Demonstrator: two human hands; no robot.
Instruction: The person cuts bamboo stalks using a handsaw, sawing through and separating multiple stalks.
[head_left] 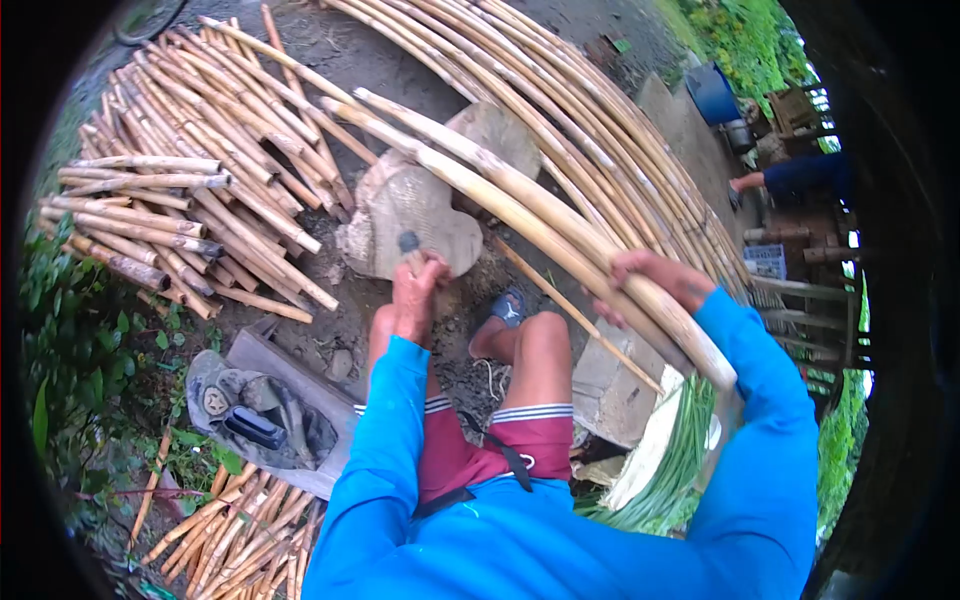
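My right hand [645, 283] is wrapped around long jointed cane poles, with fingers showing on both sides. One pale pole [520, 185] lies alongside a second pole [500, 207]; both slant from above the wood block to my right forearm. My left hand [420, 283] is closed on a short tool with a dark, rounded end [408, 241]; the rest of it is hidden by my fingers. Just beyond that hand stands a cut wood block [425, 215], its top scored with marks. Another round block [500, 135] sits behind it, partly under the poles.
Short cut canes [200, 130] are heaped at left, more canes [240, 530] at lower left. Long poles [600, 120] lie across the back. A cap with a phone-like dark object [255, 427] rests on a wooden board [285, 365]. Green leaves [670, 470] lie right; another person's arm [750, 182] shows beyond.
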